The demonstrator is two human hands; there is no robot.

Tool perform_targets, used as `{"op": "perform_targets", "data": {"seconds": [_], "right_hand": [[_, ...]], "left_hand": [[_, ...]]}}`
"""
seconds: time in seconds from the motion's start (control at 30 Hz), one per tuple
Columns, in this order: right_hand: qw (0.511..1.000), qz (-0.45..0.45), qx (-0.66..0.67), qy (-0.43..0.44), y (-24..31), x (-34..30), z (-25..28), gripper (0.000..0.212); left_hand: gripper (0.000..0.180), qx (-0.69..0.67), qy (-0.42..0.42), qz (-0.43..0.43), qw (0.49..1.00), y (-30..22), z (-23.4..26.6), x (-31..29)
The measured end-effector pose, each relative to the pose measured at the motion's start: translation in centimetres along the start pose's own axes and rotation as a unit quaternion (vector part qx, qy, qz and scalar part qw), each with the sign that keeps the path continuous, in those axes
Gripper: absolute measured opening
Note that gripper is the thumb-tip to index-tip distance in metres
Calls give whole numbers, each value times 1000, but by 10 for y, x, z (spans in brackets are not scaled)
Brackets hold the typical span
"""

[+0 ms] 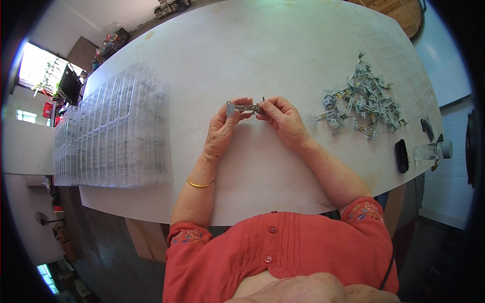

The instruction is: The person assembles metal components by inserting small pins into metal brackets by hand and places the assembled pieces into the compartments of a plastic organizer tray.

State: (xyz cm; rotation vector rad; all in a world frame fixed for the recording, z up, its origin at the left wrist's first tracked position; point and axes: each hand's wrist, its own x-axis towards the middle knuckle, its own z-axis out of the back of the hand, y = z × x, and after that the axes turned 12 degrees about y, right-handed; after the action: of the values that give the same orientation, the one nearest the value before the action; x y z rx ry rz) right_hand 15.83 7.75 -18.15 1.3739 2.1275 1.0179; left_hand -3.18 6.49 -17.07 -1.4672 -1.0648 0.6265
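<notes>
We're looking down on a pale desk (212, 55), and both hands are working over its middle, near the wearer's side. Between them a slim metal bracket (246, 108) is lying crosswise, raised in the grip, its broad flat end pointing left. The left hand (219, 132) is holding that side, thumb in front, fingers curling behind. Over on the other end, the right hand (287, 122) is pinching, its fingers closing narrowly on the metal; a thin dark piece (263, 99) is sticking up just beside them, and we're not managing to tell what it is.

Out to the right, well apart from the bracket, we're seeing a loose pile (361, 103) of similar metal pieces, some showing yellowish bits. Beyond it, near the desk's right edge, a black case (401, 155) is lying beside a clear bottle (429, 151) with a grey cap. On the left, clear plastic trays (118, 134) are standing packed together in a big block. A gold bangle (200, 183) is circling the left forearm, and a red shirt (283, 242) is filling the lower part of our view.
</notes>
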Motion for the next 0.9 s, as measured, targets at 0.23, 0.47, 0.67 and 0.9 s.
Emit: {"op": "perform_targets", "data": {"seconds": [0.23,0.47,0.67,0.9], "right_hand": [[968,41,-247,-32,-3,-2,-6,13],[951,11,-310,9,7,-13,-22,17],[926,60,-372,10,5,-12,-26,17],[907,83,-412,10,3,-12,-22,13]], "left_hand": [[31,-17,-53,25,998,2,2,-4],[33,8,-52,61,997,3,2,-5],[33,57,-34,51,996,2,-1,-3],[33,99,-54,51,992,0,-1,-5]]}}
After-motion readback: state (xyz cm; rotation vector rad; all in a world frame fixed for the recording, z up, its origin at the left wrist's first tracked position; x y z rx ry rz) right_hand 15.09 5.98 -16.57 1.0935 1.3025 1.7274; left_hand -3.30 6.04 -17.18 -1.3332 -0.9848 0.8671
